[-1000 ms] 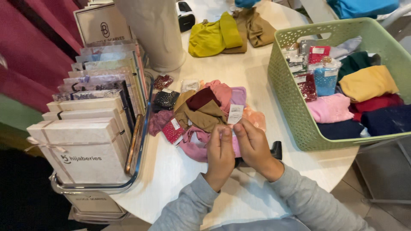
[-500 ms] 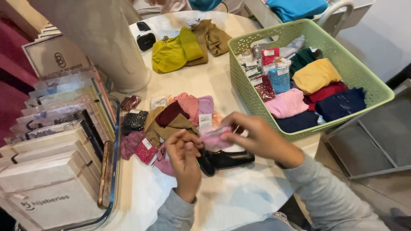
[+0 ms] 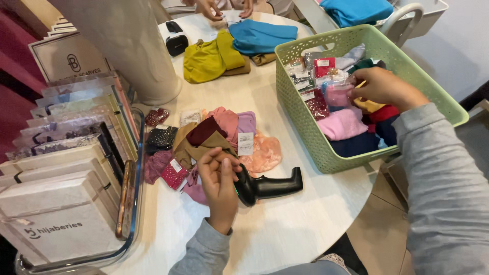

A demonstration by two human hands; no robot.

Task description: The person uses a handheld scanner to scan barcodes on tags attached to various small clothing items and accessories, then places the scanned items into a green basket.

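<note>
Right hand [image 3: 384, 87] pinches a small pink packet [image 3: 338, 95] over the green basket [image 3: 433, 86], at 2 o'clock. Left hand [image 3: 219, 178] curls loosely on the fabric pile [image 3: 219, 135], beside the black barcode scanner [image 3: 267, 186] at 6 o'clock. Risk: the light pinch slips and the packet drops among similar packets; the left hand knocks the scanner.

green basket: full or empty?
Mostly full. The green basket holds folded cloths and small packets up near its rim; the right hand holds a pink packet over them.
</note>
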